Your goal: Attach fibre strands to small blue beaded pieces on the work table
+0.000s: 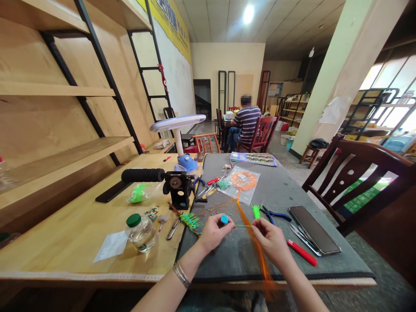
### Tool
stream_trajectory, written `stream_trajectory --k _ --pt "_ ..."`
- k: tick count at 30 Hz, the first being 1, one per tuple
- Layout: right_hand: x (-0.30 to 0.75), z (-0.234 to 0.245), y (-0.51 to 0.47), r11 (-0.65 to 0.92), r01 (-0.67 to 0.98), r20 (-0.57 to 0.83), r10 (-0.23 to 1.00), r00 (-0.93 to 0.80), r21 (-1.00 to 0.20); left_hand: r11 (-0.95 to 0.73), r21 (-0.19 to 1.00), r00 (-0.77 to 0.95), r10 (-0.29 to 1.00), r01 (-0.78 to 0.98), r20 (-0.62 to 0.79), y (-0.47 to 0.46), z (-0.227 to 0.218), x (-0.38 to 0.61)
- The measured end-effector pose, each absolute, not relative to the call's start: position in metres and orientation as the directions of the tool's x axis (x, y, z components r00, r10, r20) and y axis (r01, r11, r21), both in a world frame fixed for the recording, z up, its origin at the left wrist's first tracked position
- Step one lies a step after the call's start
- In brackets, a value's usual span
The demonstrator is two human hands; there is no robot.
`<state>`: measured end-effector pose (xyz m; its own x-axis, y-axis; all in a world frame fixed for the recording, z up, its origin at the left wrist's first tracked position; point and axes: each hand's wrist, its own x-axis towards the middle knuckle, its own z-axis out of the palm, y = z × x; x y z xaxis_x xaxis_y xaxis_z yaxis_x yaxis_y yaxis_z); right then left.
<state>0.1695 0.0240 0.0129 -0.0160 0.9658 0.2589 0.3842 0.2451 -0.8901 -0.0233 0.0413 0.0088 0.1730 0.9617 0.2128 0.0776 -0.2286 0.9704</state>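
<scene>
My left hand (pixel 212 233) is closed in a pinch, with a small blue knobbly cluster (pixel 224 219) at its fingers. A thin yellow-green strand (pixel 242 225) stretches level from these fingertips to my right hand (pixel 270 239), which pinches its other end. Beneath the strand, a bundle of loose orange fibres (pixel 258 245) runs down over the table edge. A bright green tuft (pixel 256 211) lies just beyond my right hand. Left of my left hand is a cluster of green and blue strands (pixel 191 221). What exactly the cluster is made of is too small to tell.
Blue-handled pliers (pixel 276 216), tweezers (pixel 304 239), a red stick-like tool (pixel 302 252) and a phone (pixel 314 229) lie on the grey mat (pixel 224 264). Leftward stand a green-capped jar (pixel 142 234), a black cranked device (pixel 178 190) and a lamp (pixel 178 138). A person (pixel 247 119) sits farther back.
</scene>
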Motion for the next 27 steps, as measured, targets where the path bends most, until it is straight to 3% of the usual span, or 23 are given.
stream_trajectory --k 4,9,16,27 --pt "0.168 -0.002 0.027 0.196 0.378 0.226 0.974 0.035 -0.905 -0.236 0.971 0.127 0.965 0.033 0.230 0.040 0.003 -0.013" --pt "0.152 -0.018 0.028 0.077 0.228 0.087 0.996 0.036 -0.971 -0.249 0.968 0.071 0.967 0.027 0.246 0.035 -0.006 -0.001" --pt "0.145 -0.009 0.027 -0.088 0.013 -0.089 0.995 -0.040 -0.996 -0.344 0.929 0.148 0.934 0.137 0.325 0.033 -0.007 -0.002" --pt "0.147 -0.005 0.027 -0.218 -0.036 -0.214 0.972 -0.101 -0.975 -0.551 0.743 0.335 0.831 0.380 0.444 0.030 -0.002 -0.010"
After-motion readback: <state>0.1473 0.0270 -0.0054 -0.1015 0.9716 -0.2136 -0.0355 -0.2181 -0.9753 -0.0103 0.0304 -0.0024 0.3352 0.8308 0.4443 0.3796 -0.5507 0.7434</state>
